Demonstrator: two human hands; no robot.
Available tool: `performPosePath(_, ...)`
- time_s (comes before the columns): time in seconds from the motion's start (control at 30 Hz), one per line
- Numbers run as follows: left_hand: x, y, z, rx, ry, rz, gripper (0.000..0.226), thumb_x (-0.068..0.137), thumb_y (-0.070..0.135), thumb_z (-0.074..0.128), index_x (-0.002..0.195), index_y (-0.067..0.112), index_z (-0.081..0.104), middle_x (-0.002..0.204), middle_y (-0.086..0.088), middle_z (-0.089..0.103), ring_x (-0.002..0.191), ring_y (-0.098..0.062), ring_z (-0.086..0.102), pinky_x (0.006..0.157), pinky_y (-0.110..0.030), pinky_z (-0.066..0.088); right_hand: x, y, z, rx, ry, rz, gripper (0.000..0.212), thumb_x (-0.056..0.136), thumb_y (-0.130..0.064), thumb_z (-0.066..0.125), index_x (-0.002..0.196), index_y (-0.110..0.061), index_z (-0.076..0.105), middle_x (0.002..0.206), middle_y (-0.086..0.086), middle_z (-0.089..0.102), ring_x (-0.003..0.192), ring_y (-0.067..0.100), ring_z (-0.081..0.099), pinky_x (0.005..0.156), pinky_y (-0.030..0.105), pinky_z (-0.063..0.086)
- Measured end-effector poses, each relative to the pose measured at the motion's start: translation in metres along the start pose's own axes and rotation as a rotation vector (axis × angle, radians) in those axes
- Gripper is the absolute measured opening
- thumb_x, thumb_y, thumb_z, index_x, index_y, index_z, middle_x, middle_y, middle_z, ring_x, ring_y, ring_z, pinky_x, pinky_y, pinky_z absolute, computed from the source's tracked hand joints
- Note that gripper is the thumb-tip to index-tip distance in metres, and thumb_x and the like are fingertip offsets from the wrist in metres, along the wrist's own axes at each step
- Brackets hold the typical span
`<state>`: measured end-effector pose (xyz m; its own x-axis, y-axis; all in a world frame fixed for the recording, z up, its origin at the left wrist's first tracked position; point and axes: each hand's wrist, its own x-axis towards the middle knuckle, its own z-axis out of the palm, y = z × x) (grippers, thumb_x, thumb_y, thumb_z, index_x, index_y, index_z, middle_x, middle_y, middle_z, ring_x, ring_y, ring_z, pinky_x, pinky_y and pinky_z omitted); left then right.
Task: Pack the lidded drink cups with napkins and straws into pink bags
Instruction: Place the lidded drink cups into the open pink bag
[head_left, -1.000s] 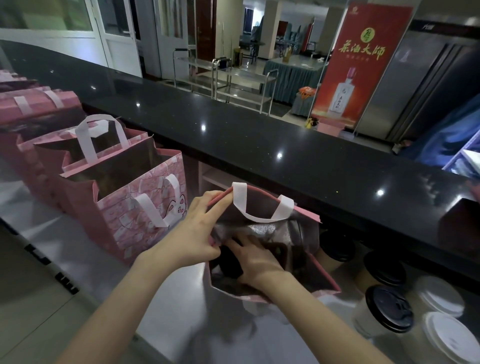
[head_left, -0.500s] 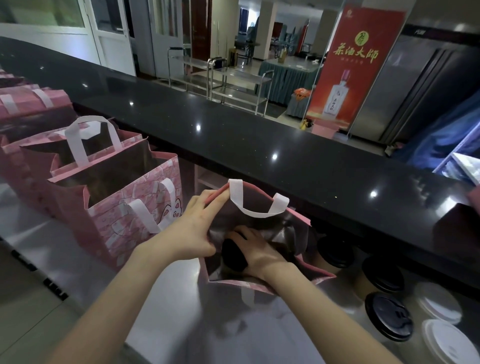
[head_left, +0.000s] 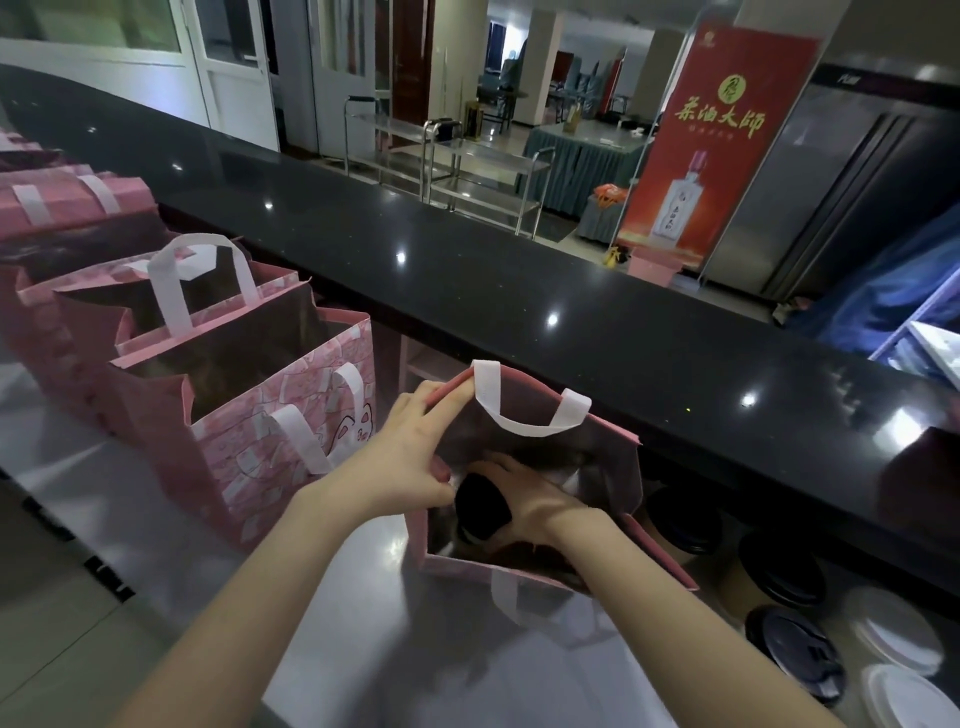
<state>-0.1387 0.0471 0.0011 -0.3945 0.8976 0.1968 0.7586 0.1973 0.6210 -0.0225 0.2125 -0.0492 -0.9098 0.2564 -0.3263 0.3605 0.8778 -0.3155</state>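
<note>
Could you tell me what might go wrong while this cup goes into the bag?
1. The cup looks tilted in the right hand inside the bag; set down so, it could tip or leak.
2. Only the left hand pinches the rim open; if it slips, the bag may fold onto the cup.
3. Other cups stand close on the bag's right; a nudge could topple them.

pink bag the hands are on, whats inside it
A black-lidded cup is inside the pink bag, gripped by the right hand; the left hand pinches the rim open. The cup's body and the bag's bottom are covered, so napkins or straws cannot be confirmed.
</note>
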Motion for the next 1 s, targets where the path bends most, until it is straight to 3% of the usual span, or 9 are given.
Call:
performPosePath(0.07, 0.004, -0.001, -0.003, -0.019, -0.003, -0.007, 0.114, 0.062, 0.017, 0.070, 0.140, 0.061, -0.002, 0.126, 0.028, 0.020, 0.118, -0.010, 0.026, 0.072, -0.020, 0.052, -0.014, -0.009, -0.015, 0.018, 0.027, 0.007, 0.088, 0.079, -0.039, 0.074, 0.150, -0.030, 0.023, 0.159, -0.004, 0.014, 0.143, 0.021, 0.019, 0.117, 0.037, 0.023)
performPosePath(0.13, 0.009, -0.002, -0.006, -0.006, -0.027, -0.026, 0.116, 0.060, 0.018, 0.071, 0.143, 0.055, 0.001, 0.126, 0.022, 0.023, 0.119, -0.014, 0.030, 0.078, -0.026, 0.054, -0.040, -0.015, -0.032, 0.034, 0.090, -0.013, 0.067, 0.087, -0.045, 0.063, 0.146, -0.029, 0.034, 0.151, -0.001, 0.034, 0.137, 0.019, 0.034, 0.112, 0.034, 0.031)
performPosePath(0.2, 0.012, -0.002, -0.009, 0.018, -0.055, -0.068, 0.116, 0.060, 0.018, 0.073, 0.147, 0.047, 0.003, 0.128, 0.015, 0.025, 0.118, -0.018, 0.033, 0.083, -0.031, 0.055, -0.076, -0.013, -0.048, 0.071, 0.165, -0.065, 0.048, 0.091, -0.048, 0.056, 0.135, -0.031, 0.049, 0.136, -0.007, 0.052, 0.124, 0.009, 0.047, 0.101, 0.024, 0.039)
performPosePath(0.3, 0.014, 0.002, -0.008, 0.037, -0.064, -0.116, 0.114, 0.060, 0.027, 0.073, 0.150, 0.041, 0.003, 0.126, 0.006, 0.030, 0.116, -0.021, 0.037, 0.094, -0.038, 0.049, -0.138, 0.005, -0.069, 0.170, 0.385, -0.098, 0.030, 0.091, -0.044, 0.055, 0.119, -0.034, 0.063, 0.116, -0.020, 0.062, 0.106, -0.007, 0.054, 0.087, 0.008, 0.040)
performPosePath(0.47, 0.008, 0.016, 0.009, 0.040, -0.010, -0.175, 0.114, 0.055, 0.041, 0.071, 0.152, 0.029, 0.012, 0.131, -0.002, 0.036, 0.119, -0.025, 0.042, 0.099, -0.044, 0.044, -0.189, 0.067, -0.065, 0.193, 0.762, 0.103, 0.015, 0.093, -0.030, 0.058, 0.104, -0.030, 0.068, 0.098, -0.019, 0.063, 0.096, -0.001, 0.059, 0.084, 0.018, 0.046)
performPosePath(0.57, 0.004, 0.022, 0.020, 0.079, 0.042, -0.190, 0.113, 0.059, 0.037, 0.077, 0.151, 0.026, 0.013, 0.132, -0.004, 0.037, 0.121, -0.025, 0.041, 0.098, -0.041, 0.044, -0.185, 0.104, -0.042, 0.135, 0.647, 0.287, 0.021, 0.093, -0.029, 0.058, 0.112, -0.026, 0.066, 0.107, -0.010, 0.063, 0.104, 0.010, 0.059, 0.090, 0.026, 0.047)
performPosePath(0.73, -0.005, 0.025, 0.029, 0.081, 0.067, -0.170, 0.112, 0.061, 0.034, 0.080, 0.151, 0.028, 0.013, 0.133, 0.000, 0.036, 0.124, -0.022, 0.039, 0.094, -0.034, 0.038, -0.154, 0.139, -0.012, -0.053, 0.443, 0.418, 0.057, 0.090, -0.040, 0.059, 0.141, -0.023, 0.042, 0.142, 0.002, 0.043, 0.127, 0.024, 0.043, 0.102, 0.037, 0.042)
performPosePath(0.83, -0.011, 0.026, 0.030, 0.083, 0.093, -0.154, 0.111, 0.060, 0.034, 0.080, 0.151, 0.030, 0.016, 0.124, 0.005, 0.036, 0.118, -0.018, 0.039, 0.092, -0.033, 0.038, -0.132, 0.150, -0.001, -0.194, 0.340, 0.490, 0.072, 0.086, -0.049, 0.058, 0.146, -0.020, 0.031, 0.145, 0.009, 0.037, 0.129, 0.030, 0.040, 0.102, 0.040, 0.039)
performPosePath(1.0, -0.027, 0.029, 0.034, 0.152, 0.135, -0.077, 0.108, 0.057, 0.040, 0.078, 0.146, 0.040, 0.017, 0.110, 0.016, 0.029, 0.103, -0.005, 0.031, 0.083, -0.028, 0.035, -0.112, 0.165, 0.012, -0.128, 0.237, 0.571, 0.089, 0.079, -0.054, 0.061, 0.150, -0.033, 0.012, 0.149, 0.013, 0.030, 0.128, 0.037, 0.040, 0.102, 0.044, 0.038)
